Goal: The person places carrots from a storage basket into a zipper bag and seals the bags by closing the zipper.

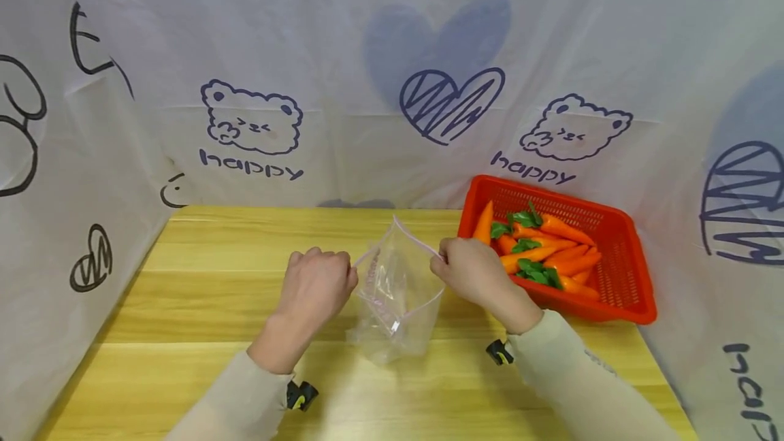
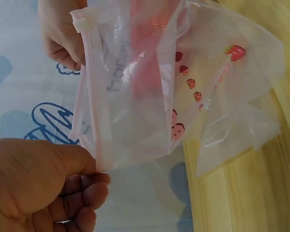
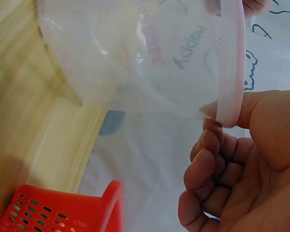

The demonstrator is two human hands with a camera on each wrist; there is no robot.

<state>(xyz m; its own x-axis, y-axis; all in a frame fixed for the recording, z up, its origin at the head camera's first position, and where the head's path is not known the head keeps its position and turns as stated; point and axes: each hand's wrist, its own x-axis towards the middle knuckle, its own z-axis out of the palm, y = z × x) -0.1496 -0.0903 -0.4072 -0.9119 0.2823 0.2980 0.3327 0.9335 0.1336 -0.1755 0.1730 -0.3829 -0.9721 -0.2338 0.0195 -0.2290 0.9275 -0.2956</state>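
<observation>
A clear zip bag with a pink zip strip and small strawberry prints stands on the wooden table, its mouth pulled wide. My left hand pinches the left end of the rim; in the left wrist view the thumb and fingers hold the pink strip of the bag. My right hand pinches the right end, and the right wrist view shows the thumb on the strip of the bag. Nothing shows inside the bag.
A red plastic basket with several orange toy carrots with green leaves stands at the back right, just beyond my right hand; its corner shows in the right wrist view. White printed cloth walls in the table on three sides.
</observation>
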